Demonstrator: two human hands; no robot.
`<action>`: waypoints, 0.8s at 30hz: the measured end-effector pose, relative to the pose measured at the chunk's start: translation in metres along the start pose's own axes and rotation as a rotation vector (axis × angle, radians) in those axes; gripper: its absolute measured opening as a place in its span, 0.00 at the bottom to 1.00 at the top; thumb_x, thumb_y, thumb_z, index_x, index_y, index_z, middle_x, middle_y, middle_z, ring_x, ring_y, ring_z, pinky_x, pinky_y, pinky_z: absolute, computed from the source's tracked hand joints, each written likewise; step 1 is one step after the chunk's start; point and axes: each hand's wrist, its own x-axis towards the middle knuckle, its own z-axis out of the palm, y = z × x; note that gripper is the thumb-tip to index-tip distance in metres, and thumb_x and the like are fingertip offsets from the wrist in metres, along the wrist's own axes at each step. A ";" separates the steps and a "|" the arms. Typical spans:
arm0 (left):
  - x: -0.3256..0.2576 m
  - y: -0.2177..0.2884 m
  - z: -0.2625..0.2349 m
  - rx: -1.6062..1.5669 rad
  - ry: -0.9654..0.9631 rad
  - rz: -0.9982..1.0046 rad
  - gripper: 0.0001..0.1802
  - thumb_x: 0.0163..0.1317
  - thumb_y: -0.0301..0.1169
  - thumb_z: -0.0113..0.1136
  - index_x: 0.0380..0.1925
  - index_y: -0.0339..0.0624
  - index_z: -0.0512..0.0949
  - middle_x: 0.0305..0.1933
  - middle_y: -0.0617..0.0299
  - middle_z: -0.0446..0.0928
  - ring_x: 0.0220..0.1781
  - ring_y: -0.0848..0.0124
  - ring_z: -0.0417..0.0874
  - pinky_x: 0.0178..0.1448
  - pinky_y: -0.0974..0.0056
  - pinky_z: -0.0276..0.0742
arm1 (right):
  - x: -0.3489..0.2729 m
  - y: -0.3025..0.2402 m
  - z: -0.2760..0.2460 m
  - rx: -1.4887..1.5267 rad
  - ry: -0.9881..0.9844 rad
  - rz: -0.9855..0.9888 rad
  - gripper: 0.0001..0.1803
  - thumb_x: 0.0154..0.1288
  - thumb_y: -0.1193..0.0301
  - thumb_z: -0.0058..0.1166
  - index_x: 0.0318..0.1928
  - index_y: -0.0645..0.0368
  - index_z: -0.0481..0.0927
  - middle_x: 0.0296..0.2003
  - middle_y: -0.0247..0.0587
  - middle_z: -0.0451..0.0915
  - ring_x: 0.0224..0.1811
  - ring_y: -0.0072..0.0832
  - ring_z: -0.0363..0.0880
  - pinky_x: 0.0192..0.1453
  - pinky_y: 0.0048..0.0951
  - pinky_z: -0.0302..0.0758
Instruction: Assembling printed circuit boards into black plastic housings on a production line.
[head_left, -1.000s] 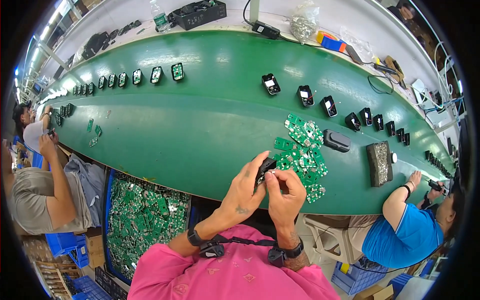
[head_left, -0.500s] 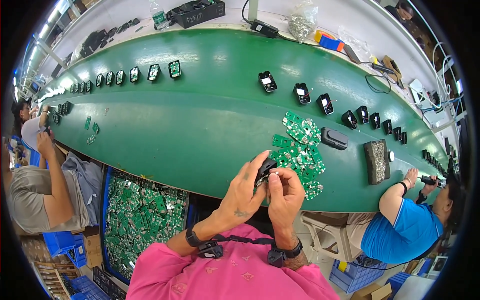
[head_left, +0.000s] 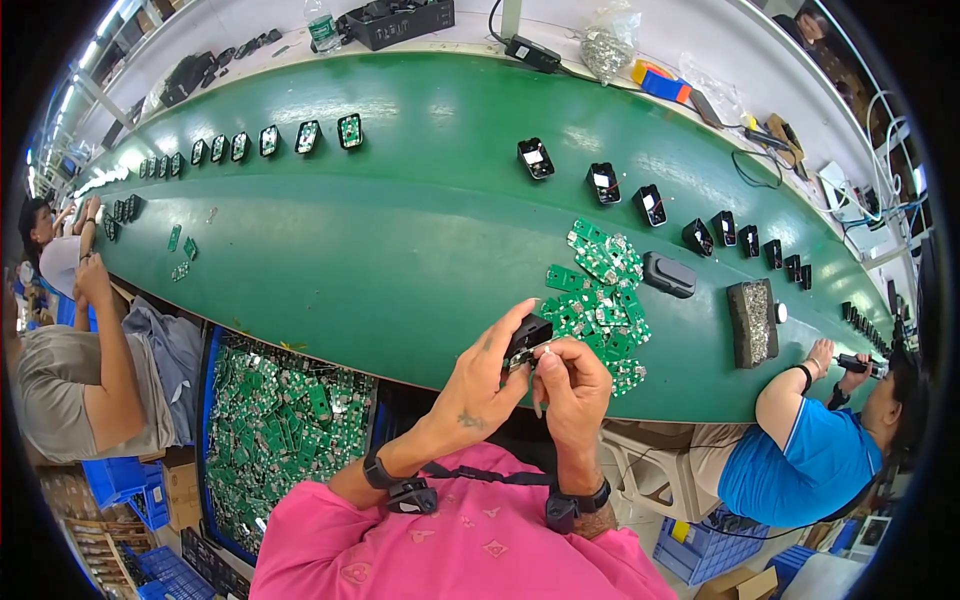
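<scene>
Close above the bench's front edge, my left hand (head_left: 474,388) is closed around a small black plastic housing (head_left: 531,332), its open side tilted toward me. My right hand (head_left: 573,392) pinches at the housing's near side; whatever is between those fingertips is too small to make out. Just beyond my right hand lies a loose pile of green circuit boards (head_left: 602,312). A black oblong case (head_left: 669,275) rests right of that pile. Further back on the right stands a row of black housings (head_left: 603,183), some with white pieces inside.
Housings with green boards (head_left: 308,138) line the green bench (head_left: 400,260) at far left. A dark tray of small metallic bits (head_left: 752,325) sits right. Below the edge is a blue crate of circuit boards (head_left: 285,430). Co-workers sit left (head_left: 90,390) and right (head_left: 795,455).
My right fingers have shifted slightly against the housing, which has turned a little in my left hand. At the left, a co-worker's arms have moved.
</scene>
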 end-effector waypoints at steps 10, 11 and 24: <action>-0.001 0.001 -0.002 -0.039 -0.002 0.009 0.35 0.64 0.24 0.55 0.72 0.36 0.61 0.60 0.39 0.74 0.57 0.49 0.80 0.62 0.56 0.75 | -0.002 -0.010 -0.004 0.140 -0.048 0.107 0.09 0.77 0.72 0.53 0.45 0.67 0.80 0.30 0.38 0.81 0.22 0.16 0.74 0.23 0.17 0.70; -0.001 0.001 -0.002 -0.039 -0.002 0.010 0.35 0.64 0.24 0.55 0.72 0.36 0.61 0.60 0.39 0.74 0.57 0.49 0.80 0.62 0.56 0.75 | -0.002 -0.011 -0.005 0.139 -0.048 0.107 0.09 0.77 0.72 0.53 0.45 0.67 0.80 0.30 0.38 0.81 0.22 0.16 0.74 0.23 0.17 0.70; -0.001 0.001 0.002 -0.027 0.010 0.043 0.34 0.65 0.22 0.56 0.72 0.43 0.63 0.55 0.50 0.77 0.52 0.65 0.81 0.49 0.64 0.80 | -0.001 -0.015 -0.005 0.209 0.015 0.177 0.04 0.70 0.79 0.58 0.40 0.69 0.81 0.29 0.44 0.83 0.18 0.19 0.76 0.17 0.18 0.70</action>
